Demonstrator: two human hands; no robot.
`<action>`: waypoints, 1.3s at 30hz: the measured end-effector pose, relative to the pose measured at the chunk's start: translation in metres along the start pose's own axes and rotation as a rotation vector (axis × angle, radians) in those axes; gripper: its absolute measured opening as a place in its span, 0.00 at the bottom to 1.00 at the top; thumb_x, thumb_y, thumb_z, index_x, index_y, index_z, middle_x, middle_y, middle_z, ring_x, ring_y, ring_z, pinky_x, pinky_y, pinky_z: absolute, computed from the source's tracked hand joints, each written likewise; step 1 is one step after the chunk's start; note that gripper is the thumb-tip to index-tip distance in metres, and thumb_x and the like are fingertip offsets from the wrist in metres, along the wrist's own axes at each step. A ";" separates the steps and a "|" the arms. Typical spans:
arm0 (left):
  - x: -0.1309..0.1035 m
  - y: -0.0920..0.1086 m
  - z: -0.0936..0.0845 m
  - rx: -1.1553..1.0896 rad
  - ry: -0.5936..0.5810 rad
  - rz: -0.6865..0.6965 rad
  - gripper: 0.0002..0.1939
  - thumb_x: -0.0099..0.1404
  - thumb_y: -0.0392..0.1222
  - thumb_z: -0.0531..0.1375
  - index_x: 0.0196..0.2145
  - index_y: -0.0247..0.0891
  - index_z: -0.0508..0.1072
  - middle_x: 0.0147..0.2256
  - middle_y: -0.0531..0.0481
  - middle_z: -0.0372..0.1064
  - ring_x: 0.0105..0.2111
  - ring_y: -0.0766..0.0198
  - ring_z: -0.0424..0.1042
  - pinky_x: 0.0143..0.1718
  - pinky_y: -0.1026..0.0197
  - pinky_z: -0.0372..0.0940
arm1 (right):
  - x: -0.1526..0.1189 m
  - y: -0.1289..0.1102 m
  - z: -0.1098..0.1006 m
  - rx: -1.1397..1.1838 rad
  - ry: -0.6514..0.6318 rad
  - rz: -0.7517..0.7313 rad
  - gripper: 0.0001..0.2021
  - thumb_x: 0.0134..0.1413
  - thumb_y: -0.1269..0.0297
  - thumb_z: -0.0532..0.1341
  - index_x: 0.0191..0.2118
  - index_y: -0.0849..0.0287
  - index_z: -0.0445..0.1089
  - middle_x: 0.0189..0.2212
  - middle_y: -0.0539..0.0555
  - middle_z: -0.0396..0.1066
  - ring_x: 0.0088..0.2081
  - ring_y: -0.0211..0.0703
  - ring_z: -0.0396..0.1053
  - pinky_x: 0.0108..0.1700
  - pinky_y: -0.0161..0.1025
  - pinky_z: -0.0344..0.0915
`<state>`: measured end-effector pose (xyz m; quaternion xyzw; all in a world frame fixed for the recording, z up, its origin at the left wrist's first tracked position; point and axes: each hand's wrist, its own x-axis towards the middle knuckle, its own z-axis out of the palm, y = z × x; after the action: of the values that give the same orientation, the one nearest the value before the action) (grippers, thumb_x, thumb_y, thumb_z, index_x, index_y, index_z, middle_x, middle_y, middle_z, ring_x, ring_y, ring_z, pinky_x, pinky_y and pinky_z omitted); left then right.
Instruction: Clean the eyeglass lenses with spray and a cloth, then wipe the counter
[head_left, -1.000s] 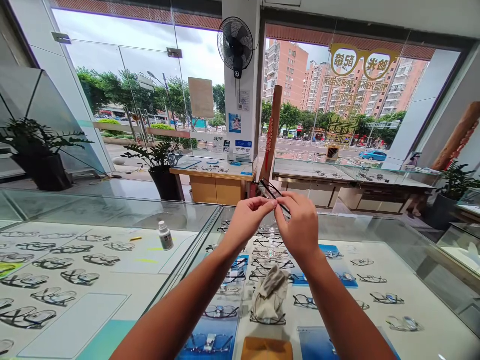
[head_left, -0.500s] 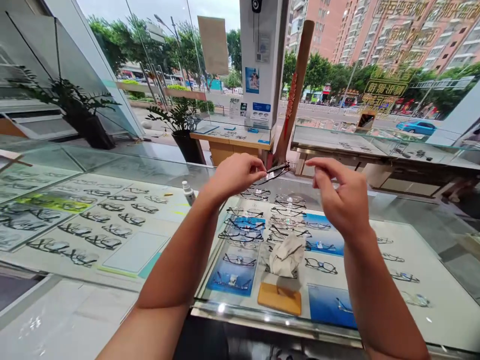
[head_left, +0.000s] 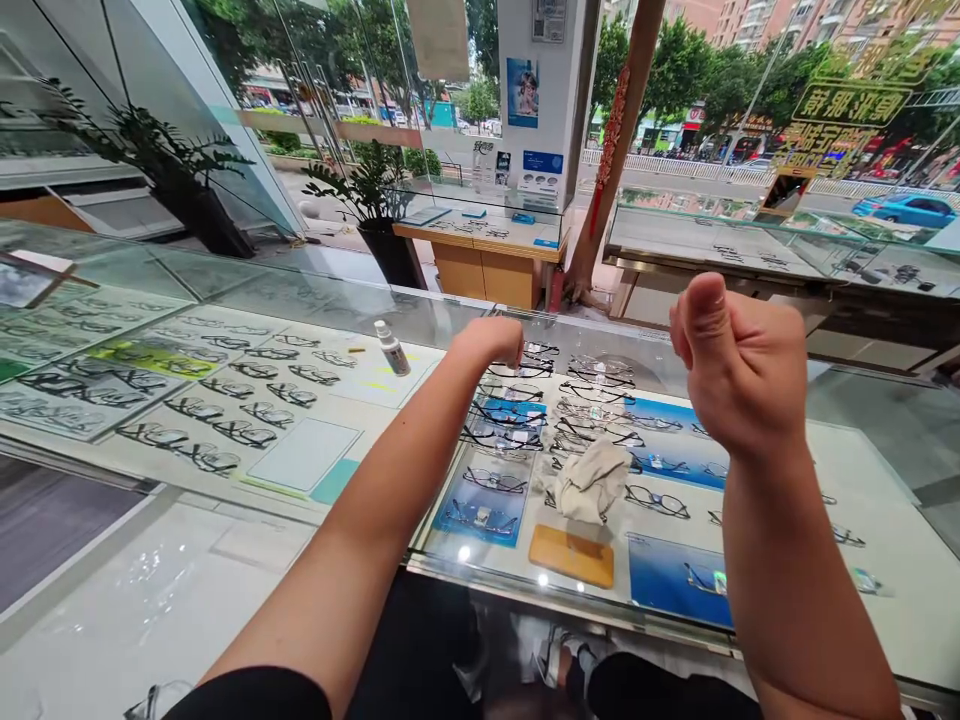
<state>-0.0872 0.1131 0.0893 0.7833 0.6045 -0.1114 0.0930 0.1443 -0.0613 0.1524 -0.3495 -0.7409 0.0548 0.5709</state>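
My left hand (head_left: 491, 342) reaches over the glass counter, its fingers bent down and partly hidden behind the knuckles. A pair of eyeglasses (head_left: 541, 350) lies at its fingertips, at the far end of a column of dark frames. My right hand (head_left: 742, 365) is raised above the right side of the counter, thumb up and fingers curled, with nothing seen in it. Between my arms a crumpled beige cloth (head_left: 592, 482) rests on the glass. Nearer to me lies a flat tan case (head_left: 571, 556).
A white spray bottle (head_left: 391, 350) stands on the counter left of my left hand. Many eyeglasses (head_left: 251, 430) lie in rows farther left. The glass counter's front edge (head_left: 525, 590) runs before me. Beyond are a potted plant (head_left: 386, 240) and a wooden display table (head_left: 480, 260).
The view has tipped down. My left hand has lowered the eyeglasses to the far end of the column. My right hand has moved right, away from them, and its fingers have curled in.
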 end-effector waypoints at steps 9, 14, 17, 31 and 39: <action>0.011 0.001 0.010 -0.011 -0.041 -0.037 0.10 0.52 0.38 0.74 0.35 0.43 0.87 0.47 0.40 0.82 0.45 0.47 0.80 0.50 0.53 0.71 | 0.004 -0.010 -0.001 0.053 -0.060 0.010 0.36 0.73 0.44 0.62 0.15 0.57 0.57 0.15 0.48 0.53 0.19 0.35 0.51 0.23 0.40 0.47; 0.013 0.002 0.013 0.008 -0.051 -0.043 0.11 0.51 0.40 0.75 0.36 0.43 0.87 0.47 0.41 0.83 0.46 0.47 0.80 0.51 0.54 0.71 | 0.000 -0.007 0.001 0.123 -0.048 0.054 0.38 0.74 0.42 0.60 0.16 0.56 0.49 0.14 0.45 0.45 0.18 0.33 0.42 0.22 0.40 0.37; 0.016 0.000 0.015 0.020 -0.050 -0.051 0.13 0.51 0.43 0.75 0.36 0.44 0.87 0.47 0.41 0.83 0.46 0.48 0.79 0.49 0.56 0.72 | 0.000 -0.003 0.003 0.149 -0.030 0.056 0.38 0.74 0.41 0.59 0.16 0.55 0.46 0.15 0.45 0.41 0.19 0.34 0.39 0.22 0.41 0.35; 0.026 -0.009 0.016 -0.026 0.163 -0.018 0.18 0.60 0.40 0.67 0.49 0.45 0.85 0.53 0.41 0.80 0.52 0.49 0.77 0.53 0.56 0.70 | 0.001 -0.007 0.001 0.115 -0.001 0.005 0.35 0.76 0.48 0.59 0.18 0.55 0.49 0.17 0.46 0.43 0.20 0.35 0.40 0.24 0.43 0.37; 0.046 -0.018 0.034 -0.046 0.144 0.011 0.20 0.60 0.41 0.67 0.50 0.45 0.85 0.51 0.40 0.81 0.51 0.49 0.77 0.53 0.57 0.70 | 0.001 -0.010 0.001 0.095 -0.026 0.007 0.33 0.74 0.46 0.62 0.19 0.56 0.53 0.18 0.46 0.44 0.21 0.36 0.43 0.24 0.41 0.41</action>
<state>-0.0958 0.1510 0.0431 0.7903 0.6077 -0.0403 0.0678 0.1386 -0.0679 0.1578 -0.3241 -0.7435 0.0963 0.5770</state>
